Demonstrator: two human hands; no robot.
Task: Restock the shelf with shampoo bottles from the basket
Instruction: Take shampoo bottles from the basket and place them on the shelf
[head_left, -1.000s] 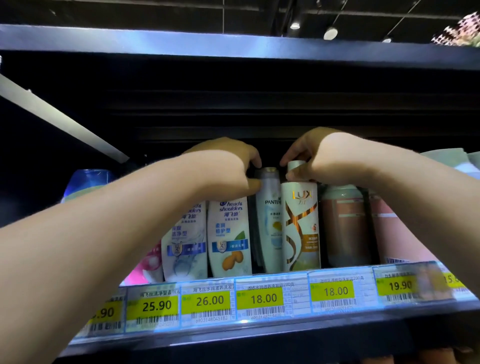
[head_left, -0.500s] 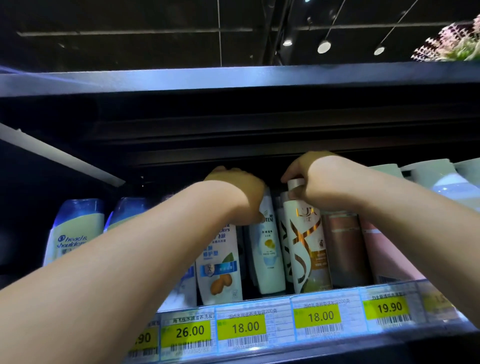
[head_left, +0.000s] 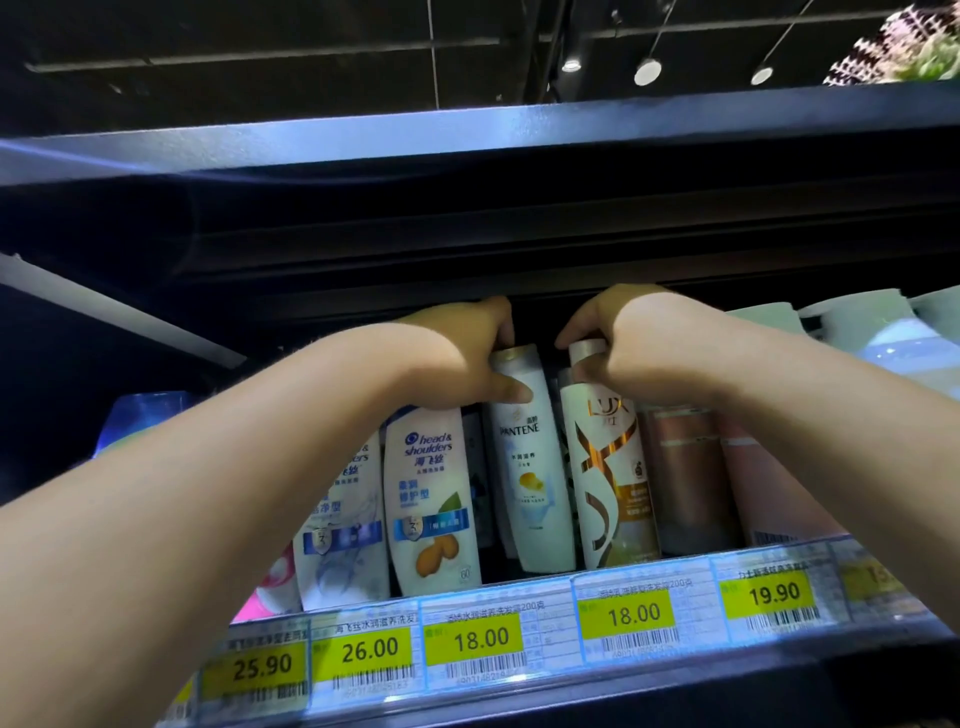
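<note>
Shelving is under way at centre frame. The left hand (head_left: 457, 358) grasps the white Pantene bottle (head_left: 532, 467) by its top, thumb across the front. The right hand (head_left: 628, 353) curls round the cap of the Lux bottle (head_left: 608, 478) just beside it. Both bottles stand in the front row, tops tilted slightly left. Next, probably: square them upright, let go, and reach for the basket, which is out of view. The dark shelf (head_left: 519, 699) carries yellow price tags (head_left: 472, 639) along its lower edge. Lamps (head_left: 648, 71) hang from a black ceiling at upper right
</note>
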